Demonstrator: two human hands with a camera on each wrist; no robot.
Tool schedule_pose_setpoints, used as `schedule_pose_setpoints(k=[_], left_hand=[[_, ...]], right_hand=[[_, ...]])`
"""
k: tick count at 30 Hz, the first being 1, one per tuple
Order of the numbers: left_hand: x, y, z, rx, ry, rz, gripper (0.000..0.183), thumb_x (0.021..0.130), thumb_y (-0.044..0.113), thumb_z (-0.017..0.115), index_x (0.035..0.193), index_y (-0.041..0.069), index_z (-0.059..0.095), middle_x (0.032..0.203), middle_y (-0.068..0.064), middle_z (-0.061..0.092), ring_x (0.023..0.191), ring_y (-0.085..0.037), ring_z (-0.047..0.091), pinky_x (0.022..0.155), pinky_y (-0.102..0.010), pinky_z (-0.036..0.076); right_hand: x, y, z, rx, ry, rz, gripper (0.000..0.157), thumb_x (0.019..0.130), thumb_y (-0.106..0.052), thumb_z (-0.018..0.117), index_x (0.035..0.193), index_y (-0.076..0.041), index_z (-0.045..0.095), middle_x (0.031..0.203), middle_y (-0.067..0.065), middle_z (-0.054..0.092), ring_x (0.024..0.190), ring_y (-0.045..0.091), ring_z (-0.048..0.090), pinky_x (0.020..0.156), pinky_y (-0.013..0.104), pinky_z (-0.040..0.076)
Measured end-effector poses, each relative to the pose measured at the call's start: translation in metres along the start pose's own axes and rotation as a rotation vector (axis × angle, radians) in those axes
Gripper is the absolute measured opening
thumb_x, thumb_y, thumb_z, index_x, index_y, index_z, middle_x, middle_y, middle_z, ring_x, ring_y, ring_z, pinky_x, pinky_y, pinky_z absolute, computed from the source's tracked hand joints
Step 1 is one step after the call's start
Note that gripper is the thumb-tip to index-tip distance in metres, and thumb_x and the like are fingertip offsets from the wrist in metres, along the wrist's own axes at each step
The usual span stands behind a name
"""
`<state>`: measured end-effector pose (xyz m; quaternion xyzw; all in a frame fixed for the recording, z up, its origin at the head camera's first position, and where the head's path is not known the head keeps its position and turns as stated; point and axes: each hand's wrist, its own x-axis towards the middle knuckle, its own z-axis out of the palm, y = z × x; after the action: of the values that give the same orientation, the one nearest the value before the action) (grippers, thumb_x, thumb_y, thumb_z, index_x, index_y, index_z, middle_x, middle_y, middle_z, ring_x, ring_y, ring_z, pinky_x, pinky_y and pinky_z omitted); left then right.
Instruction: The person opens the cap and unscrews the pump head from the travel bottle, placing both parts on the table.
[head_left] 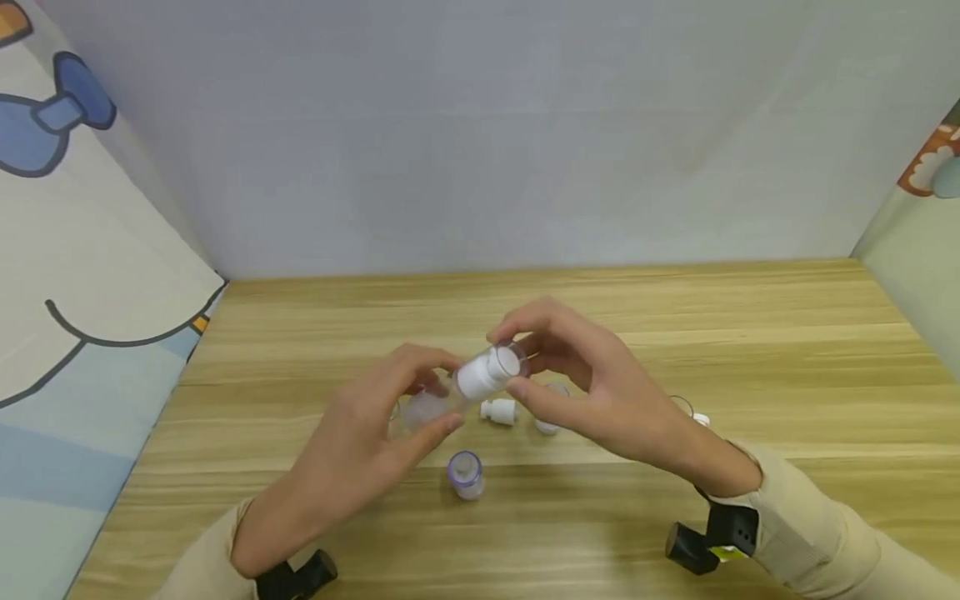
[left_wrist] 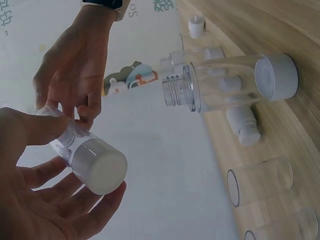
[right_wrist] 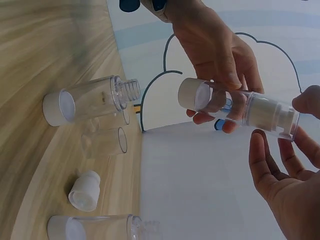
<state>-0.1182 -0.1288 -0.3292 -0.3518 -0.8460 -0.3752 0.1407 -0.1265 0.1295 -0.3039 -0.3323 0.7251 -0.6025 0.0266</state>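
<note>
Both hands hold one clear bottle with a white base, tilted above the table. My left hand grips the bottle's body near its base, thumb on one side and fingers on the other. At the other end, the fingertips and thumb of my right hand pinch the clear cap, which surrounds a white pump top. Below the hands, another clear bottle stands upright with its threaded neck bare. A loose white pump top lies on its side beyond that bottle.
On the wooden table, two clear caps stand upright at the left. A further clear bottle and a small white piece are at the right. A pale wall closes off the back, with printed panels at both sides.
</note>
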Motion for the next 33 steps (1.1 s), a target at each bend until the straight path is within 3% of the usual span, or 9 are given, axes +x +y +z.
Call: schedule_pose_setpoints(k=[6, 10, 17, 23, 33], left_hand=[[-0.004, 0.004, 0.003, 0.038, -0.035, 0.044, 0.052, 0.084, 0.010, 0.088, 0.129, 0.013, 0.063, 0.116, 0.003, 0.070, 0.096, -0.009, 0.066, 0.080, -0.030, 0.059], [-0.006, 0.005, 0.005, 0.069, -0.039, 0.083, 0.049, 0.085, 0.011, 0.087, 0.128, 0.012, 0.065, 0.121, 0.002, 0.070, 0.099, -0.010, 0.066, 0.082, -0.030, 0.060], [-0.009, 0.008, 0.011, 0.294, 0.000, 0.226, 0.053, 0.081, 0.017, 0.090, 0.130, 0.011, 0.068, 0.120, -0.003, 0.070, 0.104, -0.020, 0.070, 0.087, -0.038, 0.062], [-0.012, 0.009, 0.021, 0.385, 0.024, 0.334, 0.049, 0.085, 0.018, 0.086, 0.130, 0.012, 0.069, 0.117, -0.004, 0.070, 0.099, -0.019, 0.069, 0.086, -0.039, 0.060], [-0.014, 0.011, 0.030, 0.457, 0.013, 0.381, 0.048, 0.088, 0.021, 0.083, 0.134, 0.013, 0.069, 0.121, -0.003, 0.073, 0.100, -0.020, 0.070, 0.085, -0.038, 0.060]], right_hand=[[-0.017, 0.004, 0.000, 0.015, -0.020, 0.006, 0.039, 0.097, 0.007, 0.066, 0.132, -0.005, 0.056, 0.129, 0.008, 0.055, 0.110, 0.020, 0.065, 0.097, 0.034, 0.061], [-0.028, 0.006, 0.000, 0.020, -0.039, 0.071, 0.035, 0.101, 0.000, 0.063, 0.134, -0.007, 0.053, 0.132, 0.010, 0.053, 0.110, 0.020, 0.066, 0.094, 0.034, 0.062], [-0.041, 0.010, 0.004, 0.037, -0.027, 0.182, 0.033, 0.103, -0.008, 0.064, 0.134, -0.016, 0.056, 0.132, 0.010, 0.057, 0.108, 0.022, 0.067, 0.092, 0.033, 0.063], [-0.053, 0.018, 0.012, -0.045, 0.028, 0.147, 0.035, 0.099, -0.007, 0.071, 0.132, -0.014, 0.060, 0.124, 0.006, 0.063, 0.100, 0.015, 0.069, 0.090, 0.031, 0.063], [-0.061, 0.028, 0.017, -0.223, 0.092, 0.048, 0.036, 0.095, -0.009, 0.077, 0.127, -0.017, 0.064, 0.123, 0.002, 0.066, 0.099, 0.010, 0.065, 0.079, 0.025, 0.064]])
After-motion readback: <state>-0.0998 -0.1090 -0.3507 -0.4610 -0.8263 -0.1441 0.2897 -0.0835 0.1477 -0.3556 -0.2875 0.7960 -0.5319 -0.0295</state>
